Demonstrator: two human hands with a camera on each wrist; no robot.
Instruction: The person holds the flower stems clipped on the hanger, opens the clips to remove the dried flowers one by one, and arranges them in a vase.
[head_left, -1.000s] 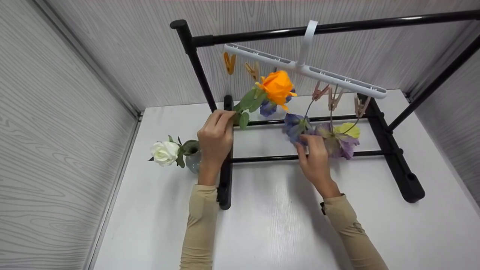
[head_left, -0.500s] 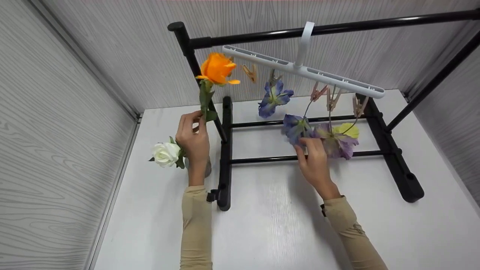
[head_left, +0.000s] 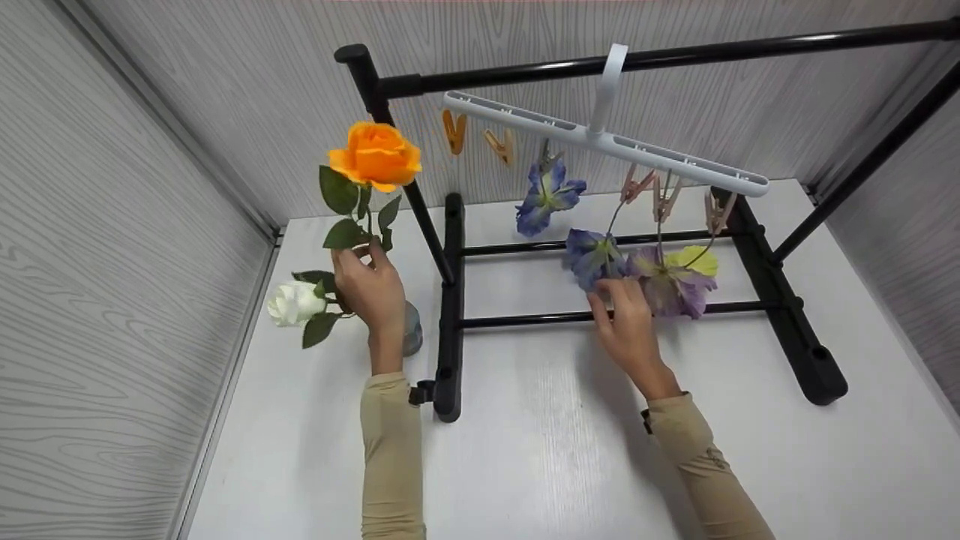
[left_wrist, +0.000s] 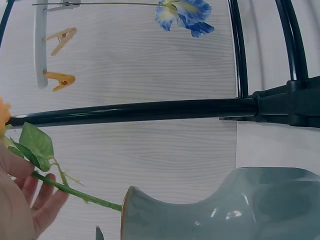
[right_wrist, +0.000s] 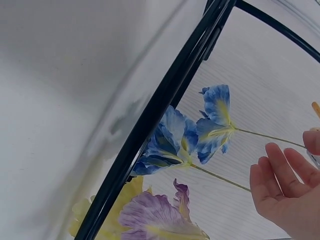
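Observation:
My left hand [head_left: 370,289] pinches the green stem of an orange rose [head_left: 375,156], whose bloom stands upright above the fingers. In the left wrist view the stem [left_wrist: 82,194] runs down to the lip of a grey-blue vase [left_wrist: 210,220]. From behind the left hand a white rose [head_left: 296,304] leans out to the left, and the hand hides much of the vase in the head view. Beside a hanging blue flower [head_left: 592,259], my right hand [head_left: 628,315] hovers with loosely bent fingers and holds nothing.
A black rack [head_left: 450,322] carries a white hanger [head_left: 555,127] on its top bar. Orange [head_left: 454,133] and tan [head_left: 500,146] clothespins hang bare at its left. Another blue flower [head_left: 549,196] and a purple-yellow flower [head_left: 675,285] hang from other clips.
My left hand has carried the orange rose left, away from the hanger, to above the vase. The white rose has shifted left and turned. My right hand has barely moved.

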